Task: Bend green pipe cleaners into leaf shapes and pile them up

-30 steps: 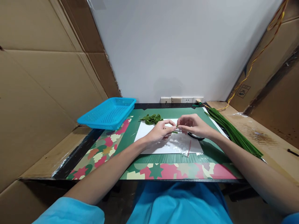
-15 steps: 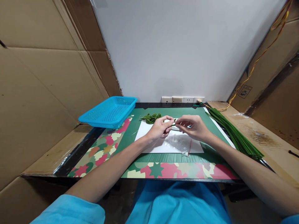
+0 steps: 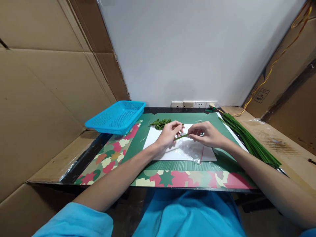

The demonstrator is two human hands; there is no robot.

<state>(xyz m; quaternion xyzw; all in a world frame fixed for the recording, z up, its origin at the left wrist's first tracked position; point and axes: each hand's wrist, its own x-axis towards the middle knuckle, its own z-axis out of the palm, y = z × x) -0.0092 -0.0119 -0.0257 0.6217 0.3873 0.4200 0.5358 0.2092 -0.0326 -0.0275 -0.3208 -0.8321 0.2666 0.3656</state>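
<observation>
Over a white sheet of paper (image 3: pixel 163 156), both hands are at a short length of green pipe cleaner (image 3: pixel 181 136). My right hand (image 3: pixel 206 135) pinches one end of it between thumb and fingertips. My left hand (image 3: pixel 169 135) is closed around the other part, and a bit of green shows at its fingertips. How the piece runs inside the left fingers is hidden. Just beyond my left hand lies a small pile of bent green pipe cleaner pieces (image 3: pixel 160 123). Under the hands lies a clear plastic bag (image 3: pixel 190 150) with a red strip.
A blue perforated basket (image 3: pixel 116 117) stands at the table's back left. A bundle of long green pipe cleaners (image 3: pixel 250 141) lies along the right side. Cardboard walls (image 3: pixel 49 82) flank the table, with wall sockets (image 3: pixel 189 104) behind it. A yellow cord (image 3: pixel 270 70) hangs at right.
My hands have moved slightly apart, and more of the green pipe cleaner now shows between them, slanting down toward my left hand. The view has shifted a little.
</observation>
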